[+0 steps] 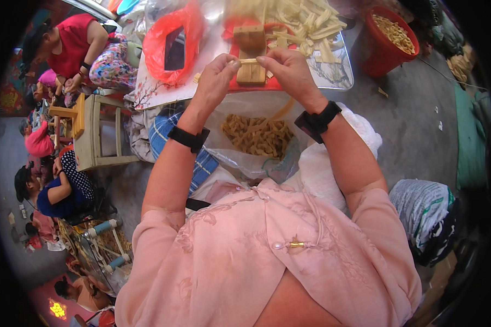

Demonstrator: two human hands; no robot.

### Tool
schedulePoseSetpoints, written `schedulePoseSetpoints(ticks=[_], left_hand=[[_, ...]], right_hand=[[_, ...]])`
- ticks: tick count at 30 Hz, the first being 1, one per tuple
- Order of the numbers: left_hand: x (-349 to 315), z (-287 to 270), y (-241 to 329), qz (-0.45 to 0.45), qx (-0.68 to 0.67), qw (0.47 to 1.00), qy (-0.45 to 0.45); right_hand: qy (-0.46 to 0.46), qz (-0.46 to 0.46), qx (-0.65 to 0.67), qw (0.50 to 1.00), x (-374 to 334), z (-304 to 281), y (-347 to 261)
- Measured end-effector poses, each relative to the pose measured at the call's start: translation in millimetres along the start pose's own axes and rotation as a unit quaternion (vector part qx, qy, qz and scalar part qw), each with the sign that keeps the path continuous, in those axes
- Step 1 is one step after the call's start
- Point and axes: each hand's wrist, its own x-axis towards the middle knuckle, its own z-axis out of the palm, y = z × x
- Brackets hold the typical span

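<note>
The left hand (218, 76) is pinching one end of a thin yellow strip (248, 61) with its thumb and finger, and the right hand (285, 68) is pinching the other end the same way. The strip is crossing the small gap between the hands, right over the front of the wooden block (251, 76); I cannot tell if it is touching the wood. The block is sitting on something red on the table (166, 96). Left of the block, a red plastic bag (162, 35) is lying with a flat dark thing (174, 50) in it. Behind the block and to its right, lots of pale strips (305, 24) are lying in a messy heap. Farther right of the block, a red bucket (375, 54) is holding small pale pieces (393, 34). On the near side of the block, a see-through bag (215, 151) is holding curly brown-yellow pieces (256, 136). Far to the right and nearer than the block, a pale sack (423, 207) is showing green print, too blurry to read. Far to the left and nearer than the block, a yellow sign (57, 309) is glowing, too small to read.
</note>
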Motion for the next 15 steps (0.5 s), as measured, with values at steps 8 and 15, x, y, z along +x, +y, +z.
schedulePoseSetpoints(ticks=[8,15], left_hand=[[14,3,-17,0.031,0.271,0.961,0.035],[-45,-2,-31,0.088,0.238,0.966,0.044]], right_hand=[[0.045,-0.025,-0.175,0.983,4,10,13],[0.044,0.022,-0.289,0.956,-30,7,-37]])
